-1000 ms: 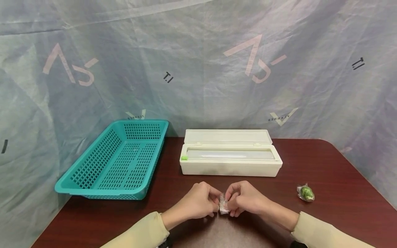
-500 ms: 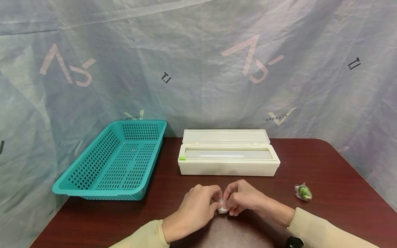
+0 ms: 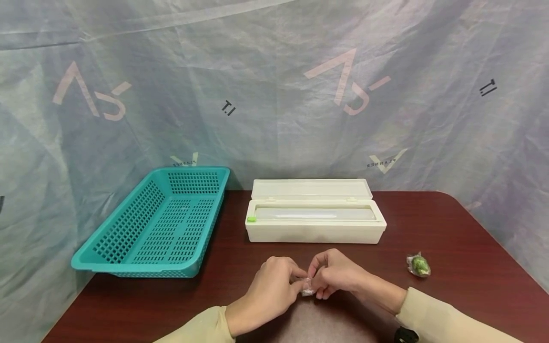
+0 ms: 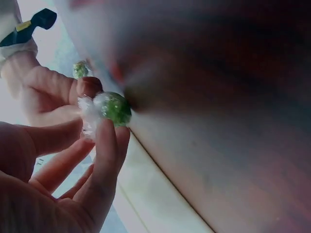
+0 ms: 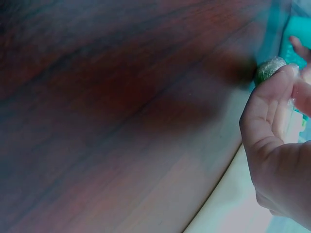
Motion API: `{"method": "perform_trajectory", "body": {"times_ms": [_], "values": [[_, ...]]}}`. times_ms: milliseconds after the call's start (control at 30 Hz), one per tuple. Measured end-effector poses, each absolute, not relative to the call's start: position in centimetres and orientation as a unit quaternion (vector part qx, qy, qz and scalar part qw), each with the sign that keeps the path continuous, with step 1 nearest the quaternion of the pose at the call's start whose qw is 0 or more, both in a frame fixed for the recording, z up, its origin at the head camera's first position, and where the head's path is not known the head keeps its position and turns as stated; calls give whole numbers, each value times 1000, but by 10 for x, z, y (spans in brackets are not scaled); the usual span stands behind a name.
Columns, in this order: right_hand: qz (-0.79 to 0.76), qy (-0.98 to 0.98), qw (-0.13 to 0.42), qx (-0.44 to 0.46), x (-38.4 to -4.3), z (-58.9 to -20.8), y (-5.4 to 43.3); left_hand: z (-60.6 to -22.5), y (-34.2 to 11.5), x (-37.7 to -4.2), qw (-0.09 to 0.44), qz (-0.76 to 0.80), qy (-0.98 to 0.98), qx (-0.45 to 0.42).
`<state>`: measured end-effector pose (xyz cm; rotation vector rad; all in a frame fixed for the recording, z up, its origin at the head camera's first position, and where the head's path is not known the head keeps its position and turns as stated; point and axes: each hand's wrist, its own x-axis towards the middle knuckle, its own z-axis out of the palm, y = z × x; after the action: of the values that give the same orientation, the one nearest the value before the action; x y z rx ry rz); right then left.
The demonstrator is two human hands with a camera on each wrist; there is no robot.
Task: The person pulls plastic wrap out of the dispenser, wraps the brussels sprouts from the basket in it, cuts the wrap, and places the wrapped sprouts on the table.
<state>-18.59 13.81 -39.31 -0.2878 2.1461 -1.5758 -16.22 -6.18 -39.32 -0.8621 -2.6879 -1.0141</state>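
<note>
Between both hands is a small round green vegetable in cling film [image 4: 116, 108]. Its wrap, bunched and whitish [image 3: 307, 292], shows in the head view at the front middle of the table, while the fingers hide most of the green. My left hand [image 3: 272, 289] pinches the film from the left with thumb and fingers. From the right, my right hand [image 3: 339, 274] pinches the gathered wrap, fingers curled. In the right wrist view the green side of the wrapped vegetable [image 5: 266, 70] peeks out past the fingers. Beyond the hands stands a white cling film dispenser [image 3: 315, 233].
A second wrapped green vegetable [image 3: 419, 265] lies on the dark red-brown table [image 3: 450, 228] at right. The dispenser's lid [image 3: 311, 189] is raised, exposing the roll [image 3: 315, 214]; a green slider [image 3: 251, 219] sits at its left. A teal basket [image 3: 197, 269] stands at left, a curtain [image 3: 274, 95] behind.
My left hand has shifted forward and turned over the wrap, covering more of it. The right hand stays almost in place, still pinching. The view has shifted slightly.
</note>
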Motion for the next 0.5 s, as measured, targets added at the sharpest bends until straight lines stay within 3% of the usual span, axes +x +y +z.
{"method": "perform_trajectory", "body": {"times_ms": [133, 267, 500], "values": [[-566, 786, 198, -152, -183, -397, 141, -396, -61, -166, 51, -331, -899, -283], [-522, 811, 130, -229, -176, -400, 150, -395, -59, -167, 33, -327, -898, -291], [-435, 850, 23, -297, -170, -401, 155, -395, -60, -166, 51, -310, -902, -297]]}}
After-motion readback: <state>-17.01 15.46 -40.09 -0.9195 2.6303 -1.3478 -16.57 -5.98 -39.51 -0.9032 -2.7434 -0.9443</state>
